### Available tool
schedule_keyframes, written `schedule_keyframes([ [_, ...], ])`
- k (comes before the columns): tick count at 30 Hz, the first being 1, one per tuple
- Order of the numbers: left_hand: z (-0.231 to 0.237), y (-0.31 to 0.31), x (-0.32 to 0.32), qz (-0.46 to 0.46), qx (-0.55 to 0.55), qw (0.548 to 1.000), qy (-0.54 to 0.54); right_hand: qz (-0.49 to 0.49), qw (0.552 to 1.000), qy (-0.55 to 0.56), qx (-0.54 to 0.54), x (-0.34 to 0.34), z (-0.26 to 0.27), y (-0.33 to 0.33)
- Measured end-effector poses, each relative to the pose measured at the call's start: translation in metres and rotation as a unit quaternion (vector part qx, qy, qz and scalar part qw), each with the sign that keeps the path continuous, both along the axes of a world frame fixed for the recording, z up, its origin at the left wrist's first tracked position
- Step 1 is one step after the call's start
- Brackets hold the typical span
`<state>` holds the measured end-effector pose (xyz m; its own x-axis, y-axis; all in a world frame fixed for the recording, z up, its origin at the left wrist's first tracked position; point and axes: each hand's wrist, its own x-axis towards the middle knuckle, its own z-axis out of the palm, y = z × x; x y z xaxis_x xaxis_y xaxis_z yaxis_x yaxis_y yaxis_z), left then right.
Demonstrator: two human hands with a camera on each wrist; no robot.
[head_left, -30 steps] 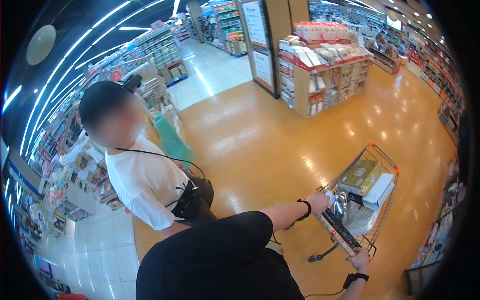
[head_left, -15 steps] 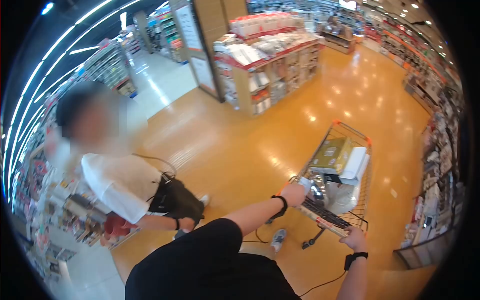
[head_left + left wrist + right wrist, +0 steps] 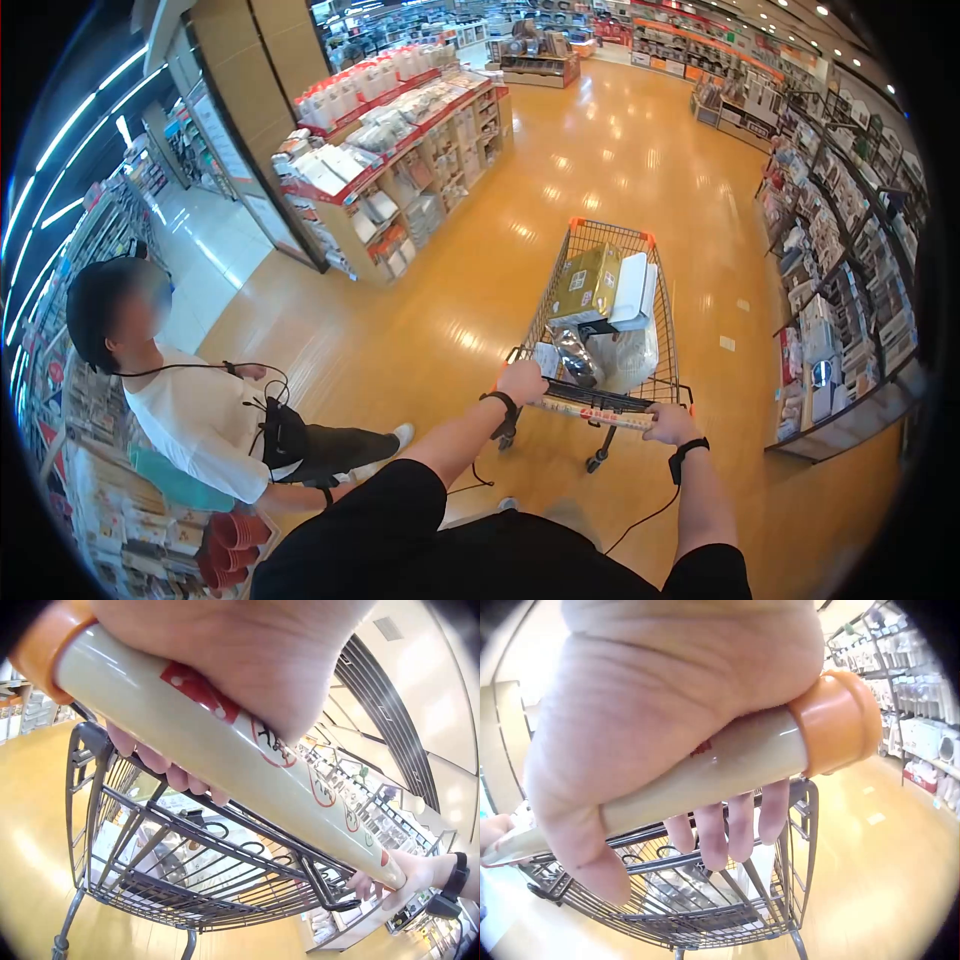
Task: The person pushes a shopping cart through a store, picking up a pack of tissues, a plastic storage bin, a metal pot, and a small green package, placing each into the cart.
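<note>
View has swung right; cart point(image 3: 614, 236) now sits straighter ahead, seemingly lined up with the open floor point(image 3: 600, 150). Left hand point(image 3: 522, 382) and right hand point(image 3: 672, 425) curl round the handle point(image 3: 600, 414) at the cart's near edge, towards opposite ends.

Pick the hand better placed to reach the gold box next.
Likely left: the left hand grips the cart handle at the end nearer the gold box, the right hand at the other.

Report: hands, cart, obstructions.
Left hand, right hand gripping cream cylindrical handle. Grey wire shopping cart loaded. White-shirted person left; nothing visible blocking ahead.
</note>
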<state>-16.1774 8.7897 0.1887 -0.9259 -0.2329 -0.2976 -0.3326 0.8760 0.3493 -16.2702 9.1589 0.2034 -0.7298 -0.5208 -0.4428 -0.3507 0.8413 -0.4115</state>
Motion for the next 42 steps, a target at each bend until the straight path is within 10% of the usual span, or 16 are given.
schedule_keyframes([
  [22, 0.018, -0.063, -0.345, 0.018, 0.037, 0.999, 0.001, 0.014, 0.999, 0.021, 0.035, -0.325, 0.013, -0.060],
  [36, 0.000, -0.041, -0.545, 0.002, 0.014, 0.991, 0.131, 0.038, 0.972, 0.221, -0.073, -0.515, 0.006, -0.038],
  [42, 0.014, -0.010, -0.642, -0.018, 0.033, 0.999, 0.012, 0.041, 0.984, 0.171, -0.003, -0.610, -0.004, -0.014],
])
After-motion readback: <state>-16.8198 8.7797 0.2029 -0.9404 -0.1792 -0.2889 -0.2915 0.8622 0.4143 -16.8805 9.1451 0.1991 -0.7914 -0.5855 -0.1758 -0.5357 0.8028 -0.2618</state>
